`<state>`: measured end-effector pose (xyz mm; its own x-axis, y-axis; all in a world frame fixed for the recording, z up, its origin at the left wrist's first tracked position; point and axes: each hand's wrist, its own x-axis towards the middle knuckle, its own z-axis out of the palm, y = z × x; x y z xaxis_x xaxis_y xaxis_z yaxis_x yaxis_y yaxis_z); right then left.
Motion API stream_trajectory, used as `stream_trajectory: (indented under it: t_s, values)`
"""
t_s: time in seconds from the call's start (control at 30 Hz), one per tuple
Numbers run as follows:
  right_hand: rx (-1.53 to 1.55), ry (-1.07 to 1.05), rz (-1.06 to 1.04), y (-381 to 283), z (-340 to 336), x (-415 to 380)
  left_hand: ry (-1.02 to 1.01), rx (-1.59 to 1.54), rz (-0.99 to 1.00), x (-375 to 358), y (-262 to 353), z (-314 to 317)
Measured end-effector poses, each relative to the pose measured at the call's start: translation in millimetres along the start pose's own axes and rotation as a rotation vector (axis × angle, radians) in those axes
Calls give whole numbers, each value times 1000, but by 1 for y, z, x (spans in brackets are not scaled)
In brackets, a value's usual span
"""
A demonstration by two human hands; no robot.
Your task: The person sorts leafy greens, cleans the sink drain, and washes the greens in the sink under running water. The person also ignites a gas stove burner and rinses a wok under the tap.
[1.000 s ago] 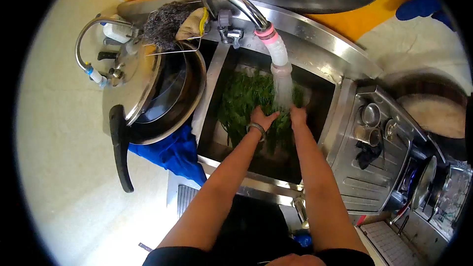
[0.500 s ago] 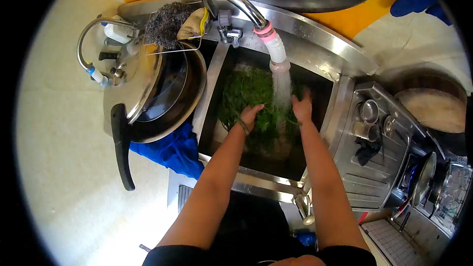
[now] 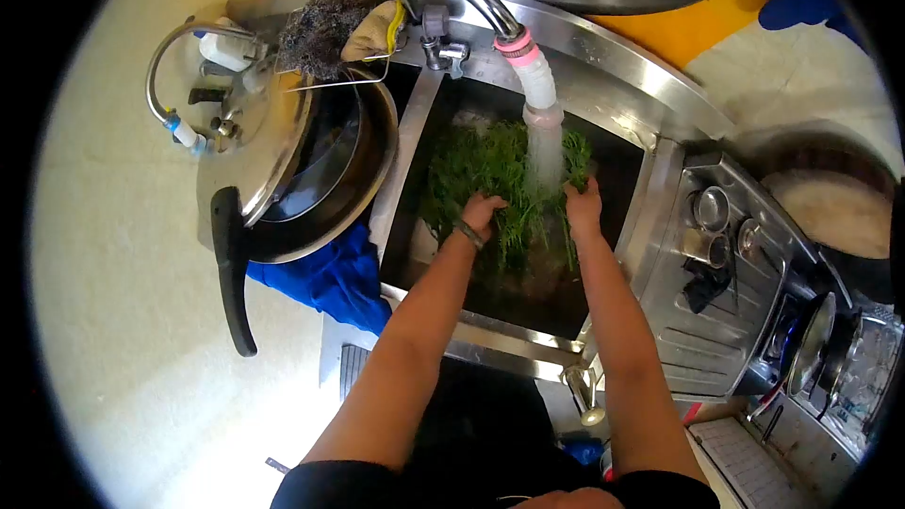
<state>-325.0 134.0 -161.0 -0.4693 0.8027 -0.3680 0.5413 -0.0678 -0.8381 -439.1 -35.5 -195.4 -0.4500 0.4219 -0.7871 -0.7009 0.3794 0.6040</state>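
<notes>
Leafy greens (image 3: 471,165) lie in the dark sink basin (image 3: 434,283), spread between and beyond my hands. Water runs from the faucet (image 3: 528,57) with its white nozzle down onto them. My left hand (image 3: 483,214), with a band on its wrist, has its fingers curled round part of the greens. On the right of the stream my right hand (image 3: 584,205) grips more greens, and some strands hang down beside it. The fingertips of both hands are partly hidden among the leaves.
Left of the sink are a large pot (image 3: 382,146), a lid with a long black handle (image 3: 231,273) and a blue cloth (image 3: 330,287). A wire rack holds a scrubber (image 3: 325,33). On the right drainboard (image 3: 693,349) stand metal cups (image 3: 712,209).
The greens between my hands are lifted and show more clearly, with strands hanging below. My right hand has closed on greens. The whole view has shifted slightly.
</notes>
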Motion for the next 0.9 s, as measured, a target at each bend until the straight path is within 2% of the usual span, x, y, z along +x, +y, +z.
stream_trajectory:
  t_s: [0.03,0.13,0.23,0.33,0.43,0.53,0.6,0.63,0.67,0.73,0.8,0.83,0.9]
  values:
    - [3,69,43,0,-1,4,-15,-143,-11,-23,17,7]
    - [45,52,-104,-23,-3,-9,-9,203,24,-1,11,3]
    - [-114,146,41,-11,-3,-9,85,307,-3,-7,13,10]
    - [0,106,52,-33,-13,-19,82,-25,-20,0,4,7]
    - [-304,157,-10,-4,-8,-12,10,0,-16,-8,11,5]
    - [1,42,-186,-28,-12,-11,90,39,21,-33,31,21]
    - [-295,70,-94,-12,-8,-11,109,204,56,0,-1,13]
    - [-437,92,-58,-10,-6,-7,154,334,152,3,1,12]
    - [-444,144,-123,-6,-8,-6,212,468,242,5,3,11]
    - [-461,233,-256,-1,-7,-8,422,818,547,-30,24,-3]
    - [-429,197,-308,15,-1,-3,660,813,636,-33,23,-27]
    - [-411,185,-335,19,0,1,727,740,536,-17,10,-37]
    - [-352,35,97,5,7,0,857,578,341,29,-21,-55]
